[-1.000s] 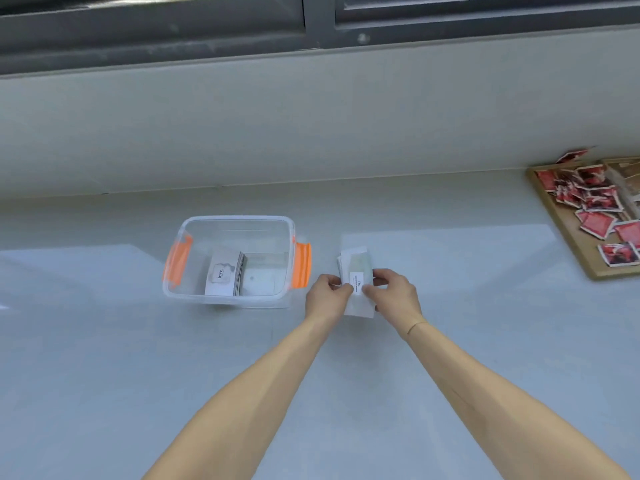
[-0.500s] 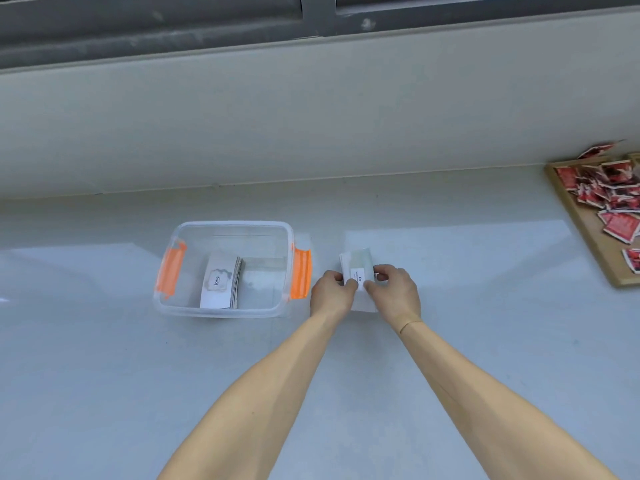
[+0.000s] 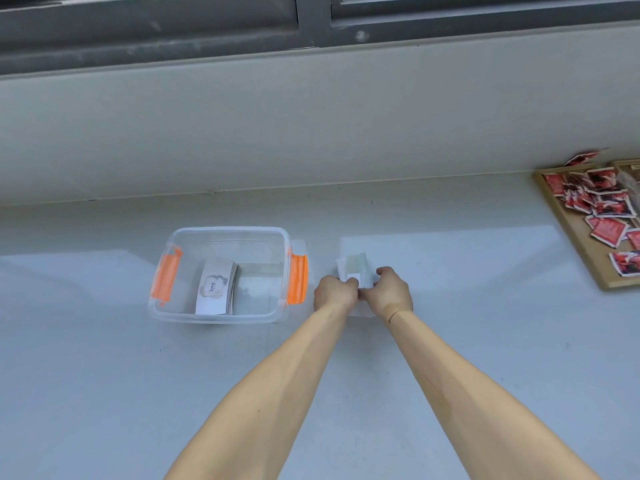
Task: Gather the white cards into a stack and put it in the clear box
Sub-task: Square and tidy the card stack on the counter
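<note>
Both hands pinching white cards point(image 3: 354, 270).
Left hand point(image 3: 333, 293) and right hand point(image 3: 390, 292) closed on them; clear box point(image 3: 221, 233) left of left hand, holding another stack point(image 3: 216, 287).

1 clear box point(image 3: 221, 233), 2 card stacks point(image 3: 216, 289), perhaps 15 red packets point(image 3: 606, 230).

White cards point(image 3: 354, 270) mostly behind both hands; print illegible.

Clear glossy plastic box point(image 3: 281, 237) with orange plastic latches point(image 3: 298, 279), matt white paper cards point(image 3: 354, 268), smooth glossy grey tabletop point(image 3: 104, 393), wooden tray point(image 3: 575, 237) at 2 o'clock, shiny red packets point(image 3: 606, 230)
</note>
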### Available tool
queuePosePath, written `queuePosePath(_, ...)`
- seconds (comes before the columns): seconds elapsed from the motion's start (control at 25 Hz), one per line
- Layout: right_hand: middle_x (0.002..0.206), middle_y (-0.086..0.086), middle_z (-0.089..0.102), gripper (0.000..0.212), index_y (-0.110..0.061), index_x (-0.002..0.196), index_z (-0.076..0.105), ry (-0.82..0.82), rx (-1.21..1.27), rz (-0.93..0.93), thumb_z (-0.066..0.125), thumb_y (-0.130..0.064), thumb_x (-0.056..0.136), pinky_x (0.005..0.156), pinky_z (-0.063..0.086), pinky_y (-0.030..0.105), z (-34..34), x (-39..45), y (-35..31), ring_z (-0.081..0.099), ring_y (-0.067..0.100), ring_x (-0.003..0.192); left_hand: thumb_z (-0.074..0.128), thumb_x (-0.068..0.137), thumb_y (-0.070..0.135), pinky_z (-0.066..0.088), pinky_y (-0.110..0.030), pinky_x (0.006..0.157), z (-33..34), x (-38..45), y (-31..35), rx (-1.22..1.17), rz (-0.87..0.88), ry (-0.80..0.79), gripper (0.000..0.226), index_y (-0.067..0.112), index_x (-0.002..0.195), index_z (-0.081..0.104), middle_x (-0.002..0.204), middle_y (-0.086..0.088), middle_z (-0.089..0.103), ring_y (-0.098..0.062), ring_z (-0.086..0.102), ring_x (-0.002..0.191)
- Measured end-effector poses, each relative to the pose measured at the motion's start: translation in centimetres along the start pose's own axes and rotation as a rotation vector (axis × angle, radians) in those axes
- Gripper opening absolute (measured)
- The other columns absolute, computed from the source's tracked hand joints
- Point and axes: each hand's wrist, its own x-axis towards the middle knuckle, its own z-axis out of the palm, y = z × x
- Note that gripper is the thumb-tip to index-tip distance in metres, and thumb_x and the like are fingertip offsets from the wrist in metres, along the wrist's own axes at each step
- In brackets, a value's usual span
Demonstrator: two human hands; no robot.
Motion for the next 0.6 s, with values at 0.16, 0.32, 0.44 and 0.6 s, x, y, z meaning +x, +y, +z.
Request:
queuePosePath(0.16,0.101,0.004,0.063,0.05,-0.006,0.112,0.055,-0.064,0.144,0.077,0.08,-0.022,0.072,0.079,0.052,0.036,0.1,0.2,0.6,0.062,0.026,0.096,0.055,0.081,0.013,0.054,-0.036,0.074,-0.6,-0.3,-0.6,-0.186,-0.063,-0.04,0.025,0.001,0.101,0.066,0.103,-0.017,0.07,-0.034,0.067,0.093)
queuePosePath(0.32,0.091,0.009,0.074,0.02,-0.012,0.088,0.072,-0.112,0.271,0.081,0.078,-0.012,0.069,0.078,0.059,0.04,0.5,-0.8,1.4,0.07,0.026,0.088,0.053,0.081,0.003,0.057,-0.045,0.089,-0.8,-1.5,-1.8,-0.34,-0.068,-0.142,0.014,0.01,0.079,0.065,0.101,-0.02,0.071,-0.036,0.069,0.098)
queuePosePath(0.44,0.091,0.004,0.072,0.031,-0.014,0.094,0.067,-0.09,0.352,0.06,0.079,-0.009,0.066,0.076,0.058,0.039,0.9,-2.7,2.5,0.069,0.024,0.086,0.051,0.082,0.001,0.06,-0.039,0.077,-1.2,-3.0,-3.1,-0.405,-0.068,-0.197,0.019,0.01,0.089,0.066,0.093,-0.016,0.071,-0.031,0.07,0.084)
queuePosePath(0.6,0.097,0.003,0.069,0.046,-0.018,0.102,0.062,-0.039,0.37,0.031,0.08,-0.01,0.06,0.077,0.058,0.039,1.4,-6.1,4.1,0.067,0.023,0.088,0.053,0.083,-0.001,0.049,-0.018,0.04,-2.5,-6.2,-5.6,-0.473,-0.07,-0.315,0.019,0.013,0.082,0.066,0.068,-0.004,0.067,-0.017,0.065,0.054)
